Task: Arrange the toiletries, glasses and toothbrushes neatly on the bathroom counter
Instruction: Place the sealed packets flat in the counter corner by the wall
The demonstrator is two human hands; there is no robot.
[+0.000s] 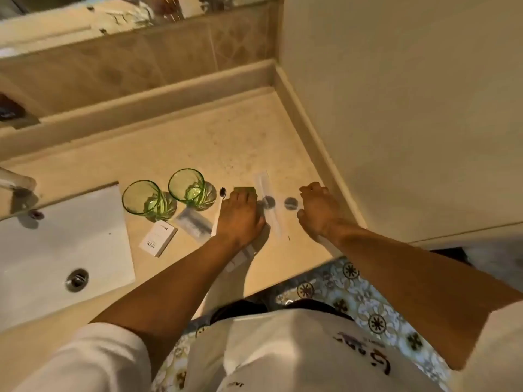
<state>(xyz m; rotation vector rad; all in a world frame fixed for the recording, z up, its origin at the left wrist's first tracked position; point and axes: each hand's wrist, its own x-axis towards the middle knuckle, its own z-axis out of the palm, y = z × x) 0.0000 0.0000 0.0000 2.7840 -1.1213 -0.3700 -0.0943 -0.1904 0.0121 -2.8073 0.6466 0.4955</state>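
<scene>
Two green glasses (140, 197) (186, 189) stand upright side by side on the beige counter (215, 142). In front of them lie a white box (157, 238) and a clear sachet (193, 226). A toothbrush with dark bristles (222, 192) lies beside my left hand (240, 216), which rests flat, palm down, on a green-topped packet (244, 189) and a white item under the wrist. A wrapped toothbrush (264, 185) and two small dark round caps (268, 202) (290, 203) lie between my hands. My right hand (317, 210) hovers with curled fingers near the right cap, holding nothing that I can see.
A white sink (56, 250) with a drain lies to the left, its tap (17, 181) at the far left edge. A raised ledge and tiled wall run along the back, a plain wall closes the right side. Patterned floor shows below the counter's front edge.
</scene>
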